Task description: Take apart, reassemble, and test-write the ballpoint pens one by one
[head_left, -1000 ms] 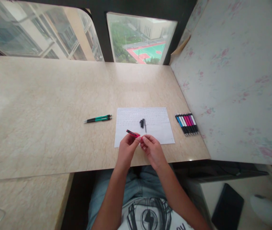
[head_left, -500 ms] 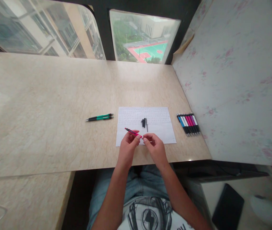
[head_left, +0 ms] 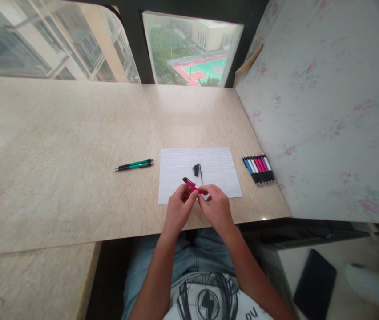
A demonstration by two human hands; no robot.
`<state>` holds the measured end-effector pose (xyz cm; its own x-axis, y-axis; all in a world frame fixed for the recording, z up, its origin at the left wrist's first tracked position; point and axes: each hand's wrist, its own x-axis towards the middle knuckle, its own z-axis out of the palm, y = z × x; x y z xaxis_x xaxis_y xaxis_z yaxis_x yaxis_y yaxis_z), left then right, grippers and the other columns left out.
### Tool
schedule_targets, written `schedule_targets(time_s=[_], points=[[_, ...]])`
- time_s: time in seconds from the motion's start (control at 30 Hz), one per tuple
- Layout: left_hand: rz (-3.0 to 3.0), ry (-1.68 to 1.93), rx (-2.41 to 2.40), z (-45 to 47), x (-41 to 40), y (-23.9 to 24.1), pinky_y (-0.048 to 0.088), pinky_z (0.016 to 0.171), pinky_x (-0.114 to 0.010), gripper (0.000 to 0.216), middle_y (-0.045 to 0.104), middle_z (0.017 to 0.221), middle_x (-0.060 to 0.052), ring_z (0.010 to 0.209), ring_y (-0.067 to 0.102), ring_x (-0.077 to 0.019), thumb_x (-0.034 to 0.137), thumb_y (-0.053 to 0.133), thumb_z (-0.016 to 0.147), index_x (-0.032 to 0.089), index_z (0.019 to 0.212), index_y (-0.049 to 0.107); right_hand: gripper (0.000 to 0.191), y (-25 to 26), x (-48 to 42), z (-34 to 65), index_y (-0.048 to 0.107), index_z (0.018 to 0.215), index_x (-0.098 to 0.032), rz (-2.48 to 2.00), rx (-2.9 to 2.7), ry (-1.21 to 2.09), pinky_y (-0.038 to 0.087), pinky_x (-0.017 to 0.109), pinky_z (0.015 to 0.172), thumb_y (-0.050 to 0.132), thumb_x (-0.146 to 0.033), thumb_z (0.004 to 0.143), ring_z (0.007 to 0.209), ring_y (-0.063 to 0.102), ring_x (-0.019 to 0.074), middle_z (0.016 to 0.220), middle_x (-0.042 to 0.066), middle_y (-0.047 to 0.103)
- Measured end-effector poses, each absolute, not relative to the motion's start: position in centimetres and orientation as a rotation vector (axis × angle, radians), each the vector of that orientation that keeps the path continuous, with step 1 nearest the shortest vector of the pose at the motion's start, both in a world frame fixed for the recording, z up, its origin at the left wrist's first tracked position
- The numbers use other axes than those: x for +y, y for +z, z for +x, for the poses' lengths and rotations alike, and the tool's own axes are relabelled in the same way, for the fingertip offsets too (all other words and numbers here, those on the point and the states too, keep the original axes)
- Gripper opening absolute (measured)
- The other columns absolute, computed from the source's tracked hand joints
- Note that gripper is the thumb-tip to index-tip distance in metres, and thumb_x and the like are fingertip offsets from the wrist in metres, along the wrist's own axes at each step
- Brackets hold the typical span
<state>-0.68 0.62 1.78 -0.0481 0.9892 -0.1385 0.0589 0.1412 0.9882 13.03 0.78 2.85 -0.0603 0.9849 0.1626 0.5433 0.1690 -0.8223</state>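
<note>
A pink and black pen is held in front of me, slanting with its black clip end up and to the left. My left hand is closed round its barrel. At its lower right end, my right hand pinches with thumb and fingers; the fingertips hide that end. Beneath lies a sheet of lined paper covered with writing in its upper part. On the sheet, just beyond my hands, lie small black pen parts and a thin dark refill.
Two green and black pens lie left of the paper. A row of several blue, white, pink and purple pens lies at the right by the papered wall. The stone-patterned tabletop runs back to the windows.
The pen has turned slightly steeper and shifted right, and its lower end now meets my right fingertips. The whole view has shifted a little as my head moved.
</note>
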Motion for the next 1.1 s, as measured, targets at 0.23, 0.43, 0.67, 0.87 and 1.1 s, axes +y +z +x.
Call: schedule_targets(time_s=[0.23,0.43,0.67,0.87,1.1], points=[[1.224,1.158,1.631,-1.7,0.6,1.3,0.050,0.070,-0.030,0.023,0.072,0.087,-0.005,0.076,0.066,-0.0181,0.035,0.061,0.087,0.018,0.101,0.069,0.017,1.5,2.4,16.2,0.071,0.088,-0.017,-1.700,-1.528,0.609,0.048,0.029,0.062,0.057,-0.024,0.081,0.072,0.064,0.0189,0.083,0.006,0.072],[1.366,1.175,1.719,-1.7,0.6,0.9,0.051,0.071,-0.032,0.019,0.074,0.088,-0.008,0.078,0.068,-0.0201,0.032,0.058,0.088,0.018,0.096,0.068,0.016,1.1,4.0,16.5,0.071,0.081,-0.017,-1.820,-1.628,0.469,0.046,0.031,0.069,0.058,-0.026,0.083,0.070,0.063,0.0191,0.078,0.006,0.072],[1.476,1.198,1.724,-1.7,0.5,0.4,0.050,0.068,-0.031,0.016,0.074,0.085,-0.007,0.074,0.067,-0.0191,0.029,0.058,0.089,0.018,0.095,0.069,0.018,1.1,4.5,15.3,0.069,0.085,-0.019,-1.903,-1.768,0.342,0.042,0.031,0.071,0.057,-0.031,0.089,0.078,0.062,0.0205,0.081,0.006,0.070],[1.491,1.268,1.704,-1.7,0.1,0.2,0.048,0.064,-0.028,0.019,0.072,0.084,-0.006,0.068,0.064,-0.0162,0.032,0.057,0.091,0.018,0.097,0.067,0.023,1.0,3.8,14.6,0.064,0.080,-0.019,-1.764,-1.710,0.350,0.040,0.029,0.067,0.055,-0.037,0.091,0.072,0.056,0.0182,0.076,0.005,0.064],[1.510,1.185,1.383,-0.6,-0.7,1.5,0.044,0.066,-0.027,0.029,0.064,0.070,-0.002,0.068,0.060,-0.0154,0.033,0.046,0.096,0.018,0.076,0.061,0.047,0.0,-0.3,13.7,0.050,0.060,-0.020,-1.272,-1.458,0.979,0.034,0.025,0.052,0.037,-0.039,0.100,0.050,0.044,0.0120,0.052,-0.003,0.046]])
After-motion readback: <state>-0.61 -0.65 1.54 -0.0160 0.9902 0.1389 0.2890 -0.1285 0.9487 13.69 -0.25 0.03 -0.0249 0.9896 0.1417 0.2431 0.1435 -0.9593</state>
